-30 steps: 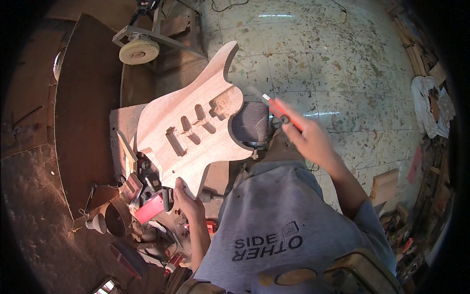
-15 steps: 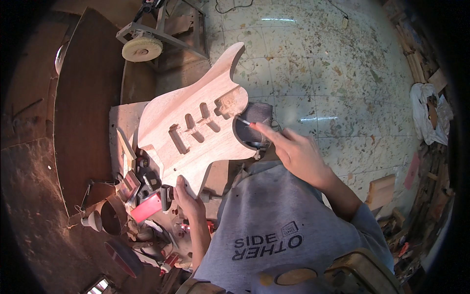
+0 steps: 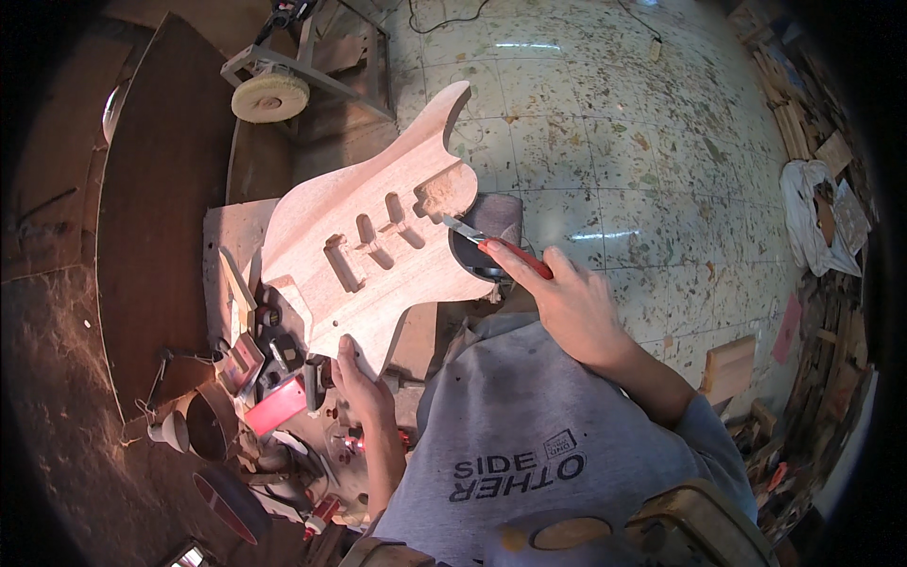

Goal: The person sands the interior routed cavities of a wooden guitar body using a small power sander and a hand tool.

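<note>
Grey shirt [image 3: 567, 397] is black-lettered; gripped: one pale wooden guitar body [image 3: 408, 261] (left hand [image 3: 365, 386]), one red-handled knife [image 3: 489, 245] (right hand [image 3: 578, 310]).

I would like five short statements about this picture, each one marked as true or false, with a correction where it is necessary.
1. The left hand holds a guitar-shaped wooden body by its lower end. True.
2. The wooden body is painted black all over. False: its face is pale, bare-looking wood.
3. The right hand holds a red-handled tool with a metal blade. True.
4. The tool's tip points away from the wooden body. False: it points toward it, with the tip at or near the edge of the wide cavity.
5. A white bag lies at the right of the picture. True.
</note>
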Demonstrator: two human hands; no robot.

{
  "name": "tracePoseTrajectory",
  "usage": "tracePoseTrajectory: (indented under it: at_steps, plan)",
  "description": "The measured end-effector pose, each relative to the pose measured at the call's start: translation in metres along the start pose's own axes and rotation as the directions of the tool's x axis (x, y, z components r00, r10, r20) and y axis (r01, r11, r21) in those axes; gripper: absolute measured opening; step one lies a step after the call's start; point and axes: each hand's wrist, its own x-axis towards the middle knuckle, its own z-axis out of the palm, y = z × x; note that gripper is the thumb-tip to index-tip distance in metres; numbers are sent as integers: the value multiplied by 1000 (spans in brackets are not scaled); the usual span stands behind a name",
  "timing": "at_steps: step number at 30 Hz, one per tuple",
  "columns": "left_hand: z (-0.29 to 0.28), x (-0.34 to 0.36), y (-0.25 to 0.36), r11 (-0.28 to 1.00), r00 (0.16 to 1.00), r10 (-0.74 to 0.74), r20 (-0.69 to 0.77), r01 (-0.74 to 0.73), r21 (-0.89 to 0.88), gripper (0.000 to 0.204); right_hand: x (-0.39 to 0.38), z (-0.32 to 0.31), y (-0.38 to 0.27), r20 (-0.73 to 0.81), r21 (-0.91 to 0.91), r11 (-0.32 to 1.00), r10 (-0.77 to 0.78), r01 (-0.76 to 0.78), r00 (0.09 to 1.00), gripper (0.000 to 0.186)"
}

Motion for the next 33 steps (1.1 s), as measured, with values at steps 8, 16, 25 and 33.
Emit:
tracePoseTrajectory:
  at_steps: [8,16,25,33]
  plan:
    - [1,0,1,1000,1000,-1,20,1,6,44,3,-4,-15,0,-54,997,57,-57,998,83]
    - [3,-1,3,1000,1000,12,19,-12,3,43,12,9,7,-140,260,965,69,-31,988,80]
    - [5,-2,3,1000,1000,0,8,0,3,42,2,15,-8,-92,149,988,62,-48,994,82]
    - [3,-1,3,1000,1000,0,31,0,5,41,4,18,-6,-128,156,987,62,-42,990,84]
